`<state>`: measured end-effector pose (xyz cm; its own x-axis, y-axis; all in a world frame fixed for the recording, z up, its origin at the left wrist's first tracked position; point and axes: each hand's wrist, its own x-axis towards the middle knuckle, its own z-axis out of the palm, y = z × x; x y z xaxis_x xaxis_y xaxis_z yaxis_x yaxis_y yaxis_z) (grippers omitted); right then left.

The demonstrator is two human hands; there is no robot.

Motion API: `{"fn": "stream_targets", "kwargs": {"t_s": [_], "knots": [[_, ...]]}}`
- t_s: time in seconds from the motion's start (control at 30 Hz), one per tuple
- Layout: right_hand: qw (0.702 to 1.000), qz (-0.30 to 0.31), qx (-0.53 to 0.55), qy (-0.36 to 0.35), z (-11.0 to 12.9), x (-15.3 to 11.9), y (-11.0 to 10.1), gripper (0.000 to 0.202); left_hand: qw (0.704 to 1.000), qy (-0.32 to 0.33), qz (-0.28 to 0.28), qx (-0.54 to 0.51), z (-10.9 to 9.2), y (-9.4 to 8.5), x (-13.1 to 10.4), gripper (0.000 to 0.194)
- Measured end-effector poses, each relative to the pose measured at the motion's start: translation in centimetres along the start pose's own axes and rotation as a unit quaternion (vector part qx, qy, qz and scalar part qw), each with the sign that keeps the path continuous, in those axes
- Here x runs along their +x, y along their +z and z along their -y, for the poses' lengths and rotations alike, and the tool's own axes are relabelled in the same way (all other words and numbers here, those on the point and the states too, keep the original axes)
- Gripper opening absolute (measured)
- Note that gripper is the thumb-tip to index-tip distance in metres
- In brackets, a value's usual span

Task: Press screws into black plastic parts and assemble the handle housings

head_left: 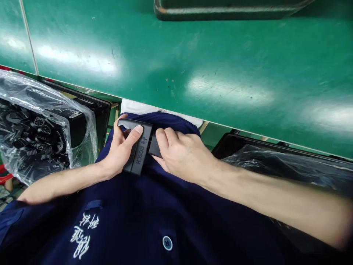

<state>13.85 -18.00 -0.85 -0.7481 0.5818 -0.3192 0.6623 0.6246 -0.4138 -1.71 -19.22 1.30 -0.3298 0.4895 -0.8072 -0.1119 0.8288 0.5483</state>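
Note:
Over my lap, my left hand (122, 145) grips a black plastic housing (139, 151) with raised BOSCH lettering. Its thumb presses on the upper face near the top edge, and the fingers wrap round the far side. My right hand (179, 149) is closed around a smaller black block-shaped part (154, 146). This part meets the right side of the housing, or lies very close to it; I cannot tell whether the two are joined. The underside of both pieces is hidden.
A green table (165, 70) spans the view ahead, with a dark tray (220, 13) at its far side. To the left stands a plastic-lined bin (82, 110) with many black moulded parts (41, 129). Another plastic-covered black container (256, 154) is at the right, under the table edge.

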Motion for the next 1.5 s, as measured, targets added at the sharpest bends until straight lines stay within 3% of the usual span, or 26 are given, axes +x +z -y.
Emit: {"fn": "stream_targets", "kwargs": {"t_s": [0.17,0.3,0.43,0.53,0.6,0.73,0.93,1.07,1.2,1.27,1.43,1.5], "knots": [[0.999,0.026,0.031,0.015,0.0,0.0,-0.9,0.034,1.0,0.001,0.007,0.005,-0.1,0.1,-0.3,0.062],[0.992,0.057,0.11,0.032,-0.2,0.5,-1.8,0.032,0.999,0.002,-0.021,0.027,0.3,0.0,-0.5,0.057],[0.975,0.049,0.205,0.069,-0.9,0.8,-1.8,0.034,0.997,0.033,-0.018,0.062,1.0,-0.1,-0.7,0.052],[0.926,0.07,0.354,0.11,-1.6,0.7,-1.7,0.031,0.987,0.142,-0.016,0.067,1.1,-0.3,-1.2,0.057],[0.883,0.089,0.451,0.1,-2.0,0.6,-1.6,0.03,0.978,0.196,-0.007,0.067,1.0,-0.6,-1.7,0.063],[0.823,0.105,0.552,0.087,-1.8,0.0,-1.1,0.034,0.974,0.213,0.013,0.074,0.7,-1.2,-2.4,0.072],[0.853,0.111,0.497,0.111,-0.4,-0.6,-0.9,0.039,0.976,0.203,0.023,0.077,0.6,-1.0,-2.3,0.067],[0.876,0.15,0.455,0.045,0.4,-0.5,-0.7,0.039,0.974,0.208,0.058,0.075,-0.3,-0.4,-2.1,0.064],[0.874,0.12,0.471,0.011,0.5,-0.1,-0.8,0.047,0.965,0.231,0.095,0.076,-1.6,-0.4,-1.8,0.065],[0.886,0.108,0.45,0.024,0.2,0.0,-1.4,0.047,0.963,0.235,0.101,0.081,-1.9,-0.7,-1.6,0.066],[0.932,0.036,0.332,0.139,-1.4,-0.5,-3.0,0.04,0.967,0.216,0.096,0.093,-1.5,-1.2,-1.0,0.062],[0.94,0.031,0.312,0.135,-1.7,-0.7,-3.2,0.043,0.972,0.203,0.088,0.079,-1.1,-1.2,-0.9,0.059]]}}
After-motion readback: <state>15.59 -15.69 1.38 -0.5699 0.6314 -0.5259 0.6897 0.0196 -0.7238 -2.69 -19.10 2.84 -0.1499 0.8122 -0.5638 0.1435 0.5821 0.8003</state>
